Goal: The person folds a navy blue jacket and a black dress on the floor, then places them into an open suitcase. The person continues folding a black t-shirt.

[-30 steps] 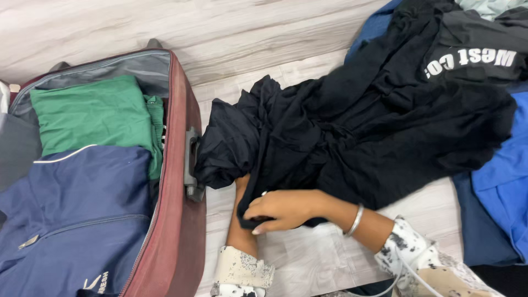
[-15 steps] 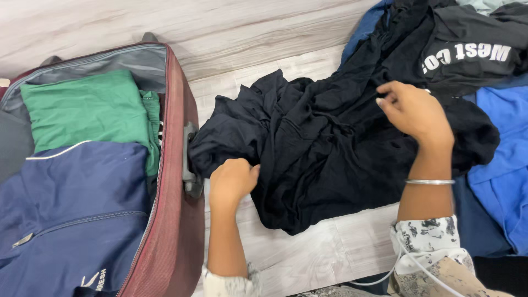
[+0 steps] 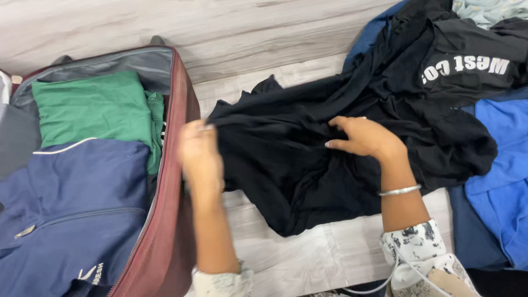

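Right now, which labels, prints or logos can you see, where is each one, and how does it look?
Print on the dark grey shirt, top right of the pile: white block letters, upside down.
Logo on the navy jacket in the maroon suitcase, bottom left: small white mark with letters.
No packages, signs or screens.

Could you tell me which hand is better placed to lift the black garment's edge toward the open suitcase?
Left. The left hand already pinches the black garment beside the suitcase; the right hand is farther away.

White black-speckled sleeves pushed up; silver bangle on right wrist.
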